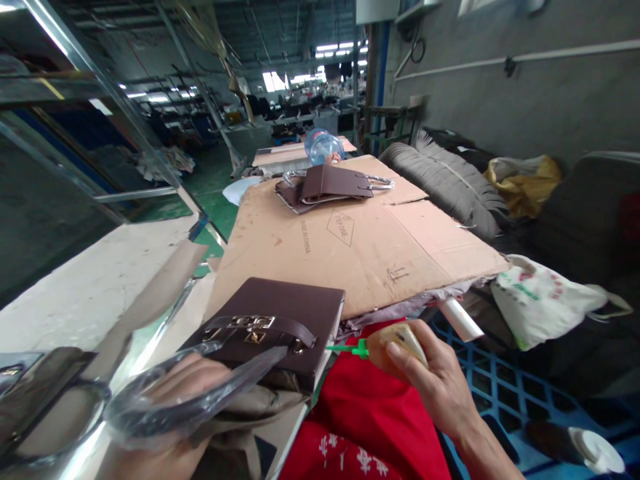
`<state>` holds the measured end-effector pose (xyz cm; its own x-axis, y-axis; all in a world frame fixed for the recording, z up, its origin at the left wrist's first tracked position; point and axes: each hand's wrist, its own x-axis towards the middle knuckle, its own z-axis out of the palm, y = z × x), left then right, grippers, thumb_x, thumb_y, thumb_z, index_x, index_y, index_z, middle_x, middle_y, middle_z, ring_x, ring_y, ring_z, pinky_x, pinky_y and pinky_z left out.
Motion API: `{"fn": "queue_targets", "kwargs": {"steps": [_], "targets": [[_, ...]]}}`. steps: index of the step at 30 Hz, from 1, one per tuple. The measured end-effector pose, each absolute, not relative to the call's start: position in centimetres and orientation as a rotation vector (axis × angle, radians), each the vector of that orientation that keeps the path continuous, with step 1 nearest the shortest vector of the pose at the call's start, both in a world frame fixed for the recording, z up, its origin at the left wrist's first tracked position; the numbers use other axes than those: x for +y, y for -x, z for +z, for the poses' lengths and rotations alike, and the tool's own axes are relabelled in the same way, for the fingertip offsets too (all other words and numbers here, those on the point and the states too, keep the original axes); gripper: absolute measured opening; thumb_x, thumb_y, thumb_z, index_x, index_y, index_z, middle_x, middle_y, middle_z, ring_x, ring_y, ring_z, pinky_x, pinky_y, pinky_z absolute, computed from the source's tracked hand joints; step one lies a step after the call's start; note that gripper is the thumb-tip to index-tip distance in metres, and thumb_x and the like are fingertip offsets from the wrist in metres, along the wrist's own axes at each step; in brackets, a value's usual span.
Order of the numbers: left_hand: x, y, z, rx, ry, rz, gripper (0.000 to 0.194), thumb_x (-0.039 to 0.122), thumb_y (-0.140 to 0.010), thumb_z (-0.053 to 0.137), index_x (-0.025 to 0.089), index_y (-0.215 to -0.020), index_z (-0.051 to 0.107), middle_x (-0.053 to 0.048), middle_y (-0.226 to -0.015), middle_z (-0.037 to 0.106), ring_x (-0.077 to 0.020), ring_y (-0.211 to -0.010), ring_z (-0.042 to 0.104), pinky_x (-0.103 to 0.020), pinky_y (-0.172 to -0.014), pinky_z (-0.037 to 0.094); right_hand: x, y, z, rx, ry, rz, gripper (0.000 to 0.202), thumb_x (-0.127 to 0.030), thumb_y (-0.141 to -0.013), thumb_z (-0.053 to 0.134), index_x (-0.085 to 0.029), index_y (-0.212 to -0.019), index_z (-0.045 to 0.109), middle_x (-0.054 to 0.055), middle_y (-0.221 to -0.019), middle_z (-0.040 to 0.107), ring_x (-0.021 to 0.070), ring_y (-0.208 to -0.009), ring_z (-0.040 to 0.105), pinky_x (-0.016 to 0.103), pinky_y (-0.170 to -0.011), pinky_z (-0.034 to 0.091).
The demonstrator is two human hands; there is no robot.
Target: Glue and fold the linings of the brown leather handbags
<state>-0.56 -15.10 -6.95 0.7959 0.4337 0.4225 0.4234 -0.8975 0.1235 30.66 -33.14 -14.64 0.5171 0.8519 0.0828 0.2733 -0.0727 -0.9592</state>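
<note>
A dark brown handbag (287, 303) with gold-coloured clasps lies in front of me, partly over the edge of the cardboard. Its handle (250, 377) is wrapped in clear plastic and loops across my left hand (187, 387). That hand is closed on the near side of the bag, its fingers partly covered by the handle. In my right hand (433, 373) is a squeeze glue bottle (385, 350), held sideways. The bottle's thin green nozzle (345, 348) points left, its tip at the bag's right side edge.
Another brown handbag (335, 183) lies farther back on the cardboard-covered table (280, 253). Behind it is a large clear water bottle (325, 147). More bag pieces (43, 393) are at lower left. A white sack (545, 303) and a blue crate (495, 373) are at right.
</note>
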Motion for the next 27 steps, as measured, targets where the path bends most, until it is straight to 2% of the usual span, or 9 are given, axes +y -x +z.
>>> {"fn": "queue_targets", "kwargs": {"steps": [5,9,14,18,23,27], "targets": [[-15.1,0.7,-6.7,0.574,-3.023,0.653,0.027,0.008,-0.085,0.053,0.026,-0.104,0.06,-0.001,-0.094,0.073,-0.0199,-0.089,0.071,-0.03,-0.084,0.057,-33.7,-29.9,-14.1,-1.108,1.61,0.579,0.023,-0.045,-0.101,0.059,-0.025,-0.095,0.067,-0.004,-0.084,0.067,0.0147,-0.072,0.058,0.025,-0.066,0.043],[-15.3,0.6,-6.9,0.566,-3.057,0.666,0.027,0.01,-0.086,0.051,0.025,-0.106,0.059,-0.002,-0.095,0.074,-0.0226,-0.089,0.071,-0.034,-0.083,0.056,-33.8,-29.4,-14.2,-1.109,1.622,0.546,0.024,-0.045,-0.102,0.058,-0.025,-0.092,0.066,-0.004,-0.077,0.064,0.0141,-0.066,0.056,0.025,-0.061,0.041],[-15.1,0.7,-6.7,0.59,-3.024,0.608,0.028,0.01,-0.086,0.053,0.027,-0.106,0.06,0.0,-0.094,0.075,-0.0219,-0.087,0.073,-0.034,-0.079,0.058,-33.9,-29.0,-13.7,-1.103,1.634,0.537,0.021,-0.043,-0.102,0.058,-0.025,-0.097,0.067,-0.003,-0.085,0.067,0.0139,-0.071,0.059,0.024,-0.064,0.043],[-15.5,0.1,-6.3,0.636,-2.947,0.66,0.027,0.011,-0.085,0.053,0.028,-0.103,0.063,-0.001,-0.09,0.074,-0.0233,-0.083,0.072,-0.036,-0.075,0.058,-34.4,-28.7,-12.9,-1.144,1.523,0.756,0.027,-0.047,-0.102,0.057,-0.024,-0.091,0.065,-0.005,-0.078,0.065,0.0129,-0.067,0.057,0.023,-0.06,0.042],[-16.2,-0.7,-6.4,0.687,-2.836,0.737,0.026,0.012,-0.082,0.053,0.031,-0.097,0.063,-0.001,-0.085,0.073,-0.026,-0.08,0.071,-0.043,-0.074,0.057,-34.8,-28.5,-13.1,-1.143,1.64,0.55,0.024,-0.045,-0.103,0.057,-0.023,-0.098,0.067,-0.001,-0.086,0.069,0.015,-0.072,0.062,0.025,-0.065,0.046],[-16.5,-0.7,-7.1,0.744,-2.763,0.756,0.026,0.014,-0.083,0.052,0.032,-0.098,0.063,-0.002,-0.088,0.073,-0.0288,-0.084,0.069,-0.048,-0.08,0.056,-35.3,-28.2,-12.8,-1.23,1.541,0.775,0.027,-0.047,-0.104,0.055,-0.024,-0.096,0.066,-0.001,-0.084,0.069,0.0151,-0.071,0.062,0.024,-0.064,0.047]]}}
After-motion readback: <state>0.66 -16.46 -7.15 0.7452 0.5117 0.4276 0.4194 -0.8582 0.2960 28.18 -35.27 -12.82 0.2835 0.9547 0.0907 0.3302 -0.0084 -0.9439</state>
